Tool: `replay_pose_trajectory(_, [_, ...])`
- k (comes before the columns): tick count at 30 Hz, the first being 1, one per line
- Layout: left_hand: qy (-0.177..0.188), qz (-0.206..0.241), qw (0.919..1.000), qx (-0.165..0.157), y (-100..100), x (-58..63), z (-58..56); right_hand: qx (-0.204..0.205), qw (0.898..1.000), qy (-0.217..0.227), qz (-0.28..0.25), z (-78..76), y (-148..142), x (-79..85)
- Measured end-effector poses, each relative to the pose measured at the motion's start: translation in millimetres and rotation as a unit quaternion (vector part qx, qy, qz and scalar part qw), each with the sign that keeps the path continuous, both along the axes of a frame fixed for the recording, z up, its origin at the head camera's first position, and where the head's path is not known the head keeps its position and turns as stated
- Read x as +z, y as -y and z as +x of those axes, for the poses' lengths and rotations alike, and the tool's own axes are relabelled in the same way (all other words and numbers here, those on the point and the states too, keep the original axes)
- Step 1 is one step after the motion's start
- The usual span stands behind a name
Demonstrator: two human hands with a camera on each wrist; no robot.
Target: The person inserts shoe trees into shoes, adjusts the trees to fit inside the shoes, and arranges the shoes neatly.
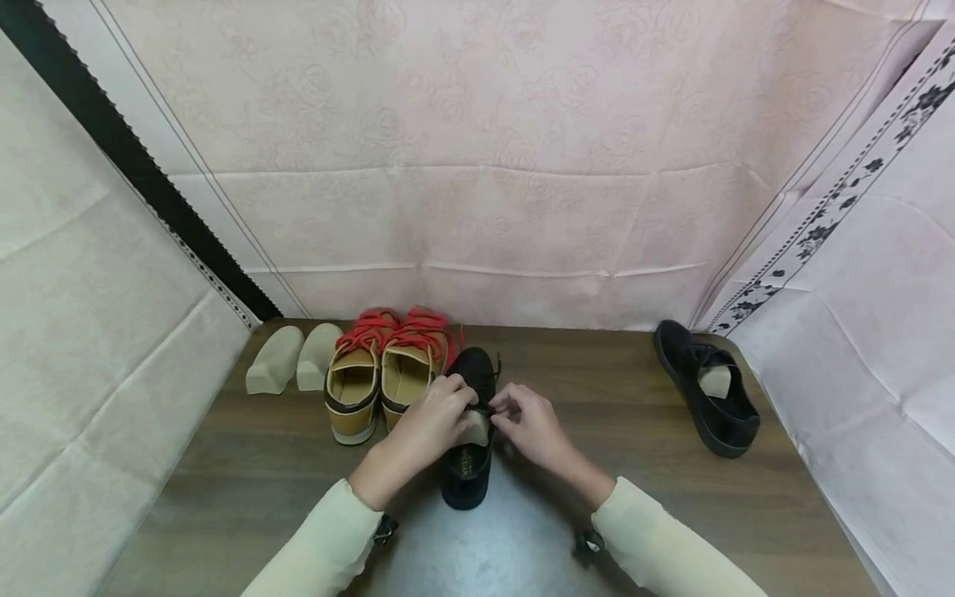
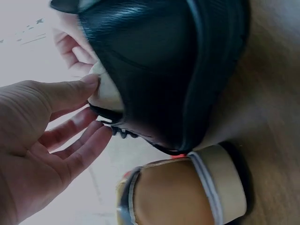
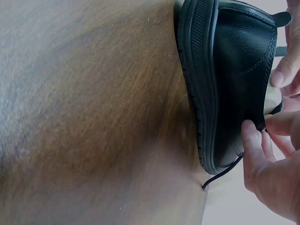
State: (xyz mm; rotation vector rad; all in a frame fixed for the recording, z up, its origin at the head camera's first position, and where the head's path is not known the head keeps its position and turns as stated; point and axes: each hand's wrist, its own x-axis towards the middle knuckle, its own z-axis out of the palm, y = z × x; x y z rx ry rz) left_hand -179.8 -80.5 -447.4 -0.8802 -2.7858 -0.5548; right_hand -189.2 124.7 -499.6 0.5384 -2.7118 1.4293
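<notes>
A black lace-up shoe (image 1: 466,481) stands on the floor between my hands, its toe pointing away. A cream foot-shaped insert (image 1: 475,431) fills its opening. My left hand (image 1: 440,410) holds the shoe at the tongue and lacing; in the left wrist view its thumb (image 2: 70,93) lies by the insert and the fingers reach under the tongue edge. On the other side, my right hand (image 1: 531,423) pinches the shoe's upper edge beside the lacing, as the right wrist view shows. A black lace (image 3: 224,173) hangs past the toe side there. The lacing itself is partly hidden by the fingers.
Tan shoes with red laces (image 1: 351,385) stand just left of the black shoe, close to my left hand. Two loose cream inserts (image 1: 276,361) lie farther left. The other black shoe (image 1: 709,398), with an insert inside, sits far right. A fabric-covered wall (image 1: 477,224) rises behind.
</notes>
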Motion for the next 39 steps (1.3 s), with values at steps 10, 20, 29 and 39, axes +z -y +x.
replay_pose_trajectory(10, [0.001,0.006,1.0000,0.004,-1.3,-4.1,-2.9,-0.004,1.000,0.002,0.002,1.9,0.1,-0.2])
replay_pose_trajectory(20, [0.015,0.009,0.9995,0.026,-5.3,-5.7,-4.7,0.001,1.000,0.013,0.006,1.4,0.5,1.1])
replay_pose_trajectory(29, [0.036,0.018,0.9961,0.079,-14.7,-7.4,-6.7,0.006,1.000,0.017,0.008,1.3,0.4,2.4])
replay_pose_trajectory(39, [0.017,0.007,0.9959,0.088,-18.0,-9.2,-8.1,0.003,1.000,0.015,0.017,0.7,-0.5,3.1])
